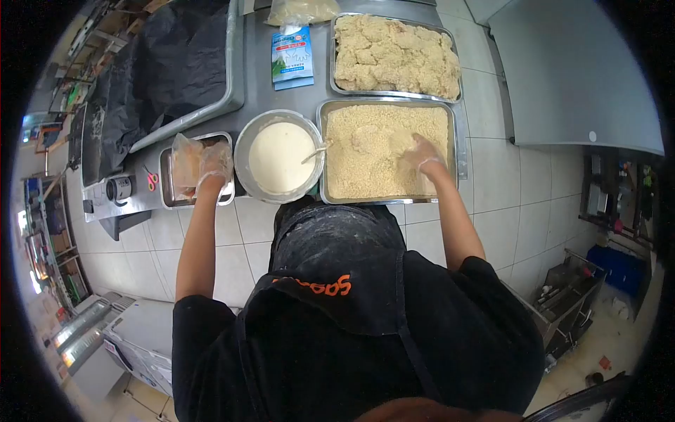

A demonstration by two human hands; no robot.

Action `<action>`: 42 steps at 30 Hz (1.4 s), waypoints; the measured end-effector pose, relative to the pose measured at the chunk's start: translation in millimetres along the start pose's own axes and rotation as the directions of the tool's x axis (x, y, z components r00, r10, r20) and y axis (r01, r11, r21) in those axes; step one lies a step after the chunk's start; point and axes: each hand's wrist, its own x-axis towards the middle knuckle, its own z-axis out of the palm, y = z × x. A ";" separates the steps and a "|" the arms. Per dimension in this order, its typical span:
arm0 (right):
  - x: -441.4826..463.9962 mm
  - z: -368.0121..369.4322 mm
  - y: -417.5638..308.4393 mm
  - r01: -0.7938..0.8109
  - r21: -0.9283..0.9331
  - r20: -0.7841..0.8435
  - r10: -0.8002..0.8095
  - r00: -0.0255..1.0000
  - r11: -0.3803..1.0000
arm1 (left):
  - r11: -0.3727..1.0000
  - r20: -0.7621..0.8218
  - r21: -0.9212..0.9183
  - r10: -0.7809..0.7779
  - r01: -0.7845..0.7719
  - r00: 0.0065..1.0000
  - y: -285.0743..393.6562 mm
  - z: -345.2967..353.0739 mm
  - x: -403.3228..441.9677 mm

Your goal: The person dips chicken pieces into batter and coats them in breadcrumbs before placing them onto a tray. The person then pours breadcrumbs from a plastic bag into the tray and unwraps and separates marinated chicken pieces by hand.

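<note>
Right fingers [422, 146]: grasp unclear, crumbs [362, 172] being touched beneath | left fingers [214, 157]: grasp unclear, small tray [166, 176] being overhung | spillage over crumb-tray rim [453, 132], rightward, being risked by hard sweeping

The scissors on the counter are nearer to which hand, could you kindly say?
The left hand, over the small tray beside the scissors; the right hand is farther off, over the crumb tray.

Bright light, strong fisheye distortion
</note>
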 end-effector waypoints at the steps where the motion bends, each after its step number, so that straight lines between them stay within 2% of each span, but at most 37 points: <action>1: -6.8 -12.7 -19.4 0.061 0.041 0.042 -0.062 0.997 0.997 | 0.999 -0.115 -0.033 0.002 -0.006 0.993 -18.3 30.9 2.5; 2: -11.3 -20.4 -34.5 0.118 0.082 0.083 -0.125 0.989 0.990 | 0.965 -0.365 0.244 -0.002 0.098 0.931 -65.8 106.9 12.0; 3: -10.6 -23.3 -45.2 0.111 0.082 0.081 -0.118 0.990 0.990 | 0.966 -0.362 0.243 0.003 0.091 0.932 -74.3 104.4 14.7; 4: -6.6 -23.9 -56.8 0.156 0.074 0.149 -0.166 0.975 0.985 | 0.961 -0.164 0.265 -0.033 0.076 0.986 -78.0 92.2 15.9; 5: -2.4 -19.5 -67.3 0.202 0.072 0.216 -0.213 0.953 0.977 | 0.957 0.041 0.285 -0.073 0.058 0.997 -81.2 80.0 16.9; 6: 2.5 -6.2 -75.0 0.201 0.073 0.215 -0.212 0.953 0.977 | 0.957 0.041 0.286 -0.070 0.056 0.997 -77.9 62.7 15.6; 7: 8.1 13.4 -81.0 0.278 -0.085 0.260 -0.248 0.933 0.957 | 0.981 0.036 0.155 -0.125 0.118 0.991 -67.9 39.6 10.4; 9: 6.6 47.6 -96.0 0.352 -0.235 0.312 -0.273 0.910 0.906 | 0.965 0.050 -0.111 -0.234 0.238 0.971 -39.1 -10.1 -4.4; 11: -10.0 73.1 -107.4 0.372 -0.707 0.130 -0.407 0.904 0.601 | 0.896 0.078 -0.308 -0.312 0.321 0.947 -31.6 -26.5 -10.6; 12: -4.9 77.5 -110.0 0.374 -0.708 0.129 -0.412 0.902 0.598 | 0.861 0.088 -0.372 -0.338 0.346 0.937 -36.2 -25.1 -10.4; 13: 1.2 80.4 -111.9 0.425 -0.667 0.182 -0.419 0.890 0.612 | 0.865 -0.086 -0.471 -0.243 0.175 0.966 -58.8 -6.6 -6.6; 14: -0.9 84.2 -109.3 0.472 -0.617 0.245 -0.416 0.876 0.629 | 0.847 -0.252 -0.531 -0.156 -0.002 0.955 -72.0 6.4 -13.7; 15: -3.7 85.2 -106.5 0.472 -0.613 0.254 -0.408 0.877 0.633 | 0.848 -0.239 -0.530 -0.155 0.005 0.958 -59.3 -13.1 -26.1; 17: 7.2 77.2 -107.2 0.491 -0.608 0.258 -0.430 0.865 0.624 | 0.797 -0.146 -0.579 -0.308 0.171 0.940 -7.6 -90.6 -40.1; 18: 10.4 70.2 -104.3 0.491 -0.610 0.253 -0.435 0.864 0.621 | 0.733 -0.137 -0.661 -0.328 0.160 0.935 -0.9 -98.7 -44.2; 19: 10.6 62.0 -96.7 0.491 -0.626 0.253 -0.438 0.863 0.606 | 0.729 -0.138 -0.665 -0.334 0.162 0.933 -2.1 -94.7 -44.3; 21: 13.6 55.5 -83.5 0.498 -0.644 0.263 -0.442 0.857 0.582 | 0.602 -0.148 -0.783 -0.424 0.157 0.893 -5.2 -81.9 -47.3; 22: 17.5 55.6 -73.7 0.466 -0.647 0.203 -0.453 0.868 0.604 | 0.592 -0.142 -0.789 -0.434 0.163 0.890 3.5 -89.0 -48.7; 25: 19.6 59.6 -48.6 0.440 -0.641 0.119 -0.485 0.866 0.628 | 0.525 -0.088 -0.840 -0.383 0.138 0.920 31.3 -92.9 -52.7; 26: 24.6 60.0 -46.6 0.454 -0.622 0.084 -0.522 0.849 0.638 | 0.269 -0.013 -0.961 -0.273 0.063 0.962 35.5 -79.4 -49.9; 27: 24.0 56.8 -48.1 0.460 -0.626 0.088 -0.529 0.844 0.630 | -0.014 0.028 -1.000 -0.142 0.026 0.990 39.5 -68.3 -50.3; 28: 20.2 52.1 -51.9 0.449 -0.656 0.092 -0.526 0.845 0.606 | -0.014 0.025 -1.000 -0.149 0.023 0.989 48.8 -65.1 -50.1; 30: 12.6 45.9 -45.6 0.437 -0.685 0.089 -0.527 0.845 0.583 | -0.324 0.193 -0.932 -0.064 0.163 0.979 69.4 -57.1 -47.5; 31: 11.7 38.9 -35.9 0.484 -0.451 -0.042 -0.559 0.828 0.750 | -0.427 0.281 -0.866 0.015 0.260 0.960 76.5 -51.6 -44.2; 32: 13.0 34.3 -27.6 0.524 -0.175 -0.167 -0.549 0.819 0.834 | -0.330 0.289 -0.904 0.001 0.273 0.957 80.4 -48.1 -47.3; 33: 7.6 22.7 -36.5 0.528 -0.179 -0.159 -0.554 0.817 0.830 | -0.230 0.301 -0.929 -0.014 0.290 0.953 88.0 -53.8 -53.4; 34: -2.8 3.8 -55.2 0.193 -0.134 -0.137 -0.211 0.968 0.972 | -0.235 0.305 -0.927 -0.018 0.292 0.952 91.4 -58.5 -56.1; 35: -8.5 -7.8 -64.1 -0.174 -0.102 -0.103 0.164 0.981 0.979 | 0.099 0.318 -0.942 -0.056 0.322 0.946 94.2 -63.3 -58.2; 36: 0.4 1.1 -46.6 -0.176 -0.108 -0.102 0.165 0.981 0.978 | 0.421 0.318 -0.846 -0.094 0.327 0.943 97.4 -67.2 -59.4; 37: 16.0 19.6 -17.7 -0.133 0.008 -0.149 0.132 0.980 0.991 | 0.418 0.321 -0.847 -0.092 0.330 0.942 101.2 -70.7 -59.2; 38: 26.8 29.1 -2.0 -0.079 0.122 -0.201 0.103 0.974 0.989 | 0.470 0.323 -0.820 -0.092 0.327 0.942 104.7 -73.9 -57.3; 39: 28.8 25.0 -7.3 -0.081 0.121 -0.201 0.104 0.974 0.989 | 0.523 0.324 -0.789 -0.092 0.323 0.941 106.9 -75.4 -56.3; 40: 27.3 18.8 -20.1 -0.162 0.344 0.070 0.147 0.987 0.925 | 0.525 0.325 -0.788 -0.091 0.323 0.941 108.0 -70.3 -56.9; 41: 25.3 17.8 -28.7 -0.288 0.523 0.337 0.115 0.934 0.803 | 0.237 0.351 -0.904 -0.066 0.356 0.934 108.2 -60.5 -56.8; 42: 25.4 21.7 -30.8 -0.285 0.529 0.336 0.111 0.935 0.800 | -0.073 0.365 -0.929 -0.035 0.362 0.930 108.6 -56.5 -54.9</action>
